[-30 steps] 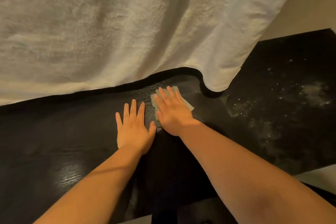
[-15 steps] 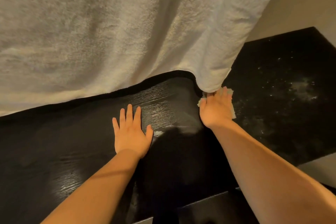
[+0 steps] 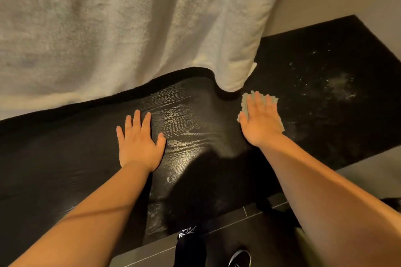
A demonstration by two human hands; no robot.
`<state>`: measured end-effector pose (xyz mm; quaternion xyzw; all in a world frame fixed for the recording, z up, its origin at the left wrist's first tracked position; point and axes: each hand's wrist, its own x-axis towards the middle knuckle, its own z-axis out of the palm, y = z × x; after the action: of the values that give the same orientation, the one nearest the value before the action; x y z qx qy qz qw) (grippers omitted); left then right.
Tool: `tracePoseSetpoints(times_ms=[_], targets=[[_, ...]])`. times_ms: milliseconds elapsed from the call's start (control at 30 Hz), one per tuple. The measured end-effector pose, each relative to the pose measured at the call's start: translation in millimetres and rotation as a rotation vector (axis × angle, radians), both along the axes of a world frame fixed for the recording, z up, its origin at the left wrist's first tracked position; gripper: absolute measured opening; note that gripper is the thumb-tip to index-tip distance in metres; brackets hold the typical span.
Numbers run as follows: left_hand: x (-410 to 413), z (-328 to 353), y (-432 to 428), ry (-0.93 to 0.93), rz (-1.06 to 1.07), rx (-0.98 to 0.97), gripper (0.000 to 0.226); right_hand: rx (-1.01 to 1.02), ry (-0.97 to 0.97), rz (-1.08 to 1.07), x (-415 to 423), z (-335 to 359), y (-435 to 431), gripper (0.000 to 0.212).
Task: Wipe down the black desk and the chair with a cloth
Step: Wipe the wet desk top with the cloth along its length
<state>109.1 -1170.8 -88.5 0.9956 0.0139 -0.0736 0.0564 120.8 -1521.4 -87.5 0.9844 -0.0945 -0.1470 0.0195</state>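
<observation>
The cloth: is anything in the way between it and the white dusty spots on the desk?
Nothing visible. The right hand presses the cloth flat on the black desk, and only bare desk lies between it and the dusty patch farther right. The white towel hangs behind, outside that path.

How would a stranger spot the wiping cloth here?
Find the black desk, then the lowest corner of the white towel hanging over it. Just right of that corner, the cloth is the small grey-green rag flat under the right hand; the left hand presses bare wood.
</observation>
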Motion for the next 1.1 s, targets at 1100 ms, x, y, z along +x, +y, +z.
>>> tracePoseSetpoints(times_ms=[1100], targets=[[-2, 1, 4, 0.002, -0.036, -0.011, 0.071, 0.128, -0.094, 0.339, -71, 6, 40, 0.068]])
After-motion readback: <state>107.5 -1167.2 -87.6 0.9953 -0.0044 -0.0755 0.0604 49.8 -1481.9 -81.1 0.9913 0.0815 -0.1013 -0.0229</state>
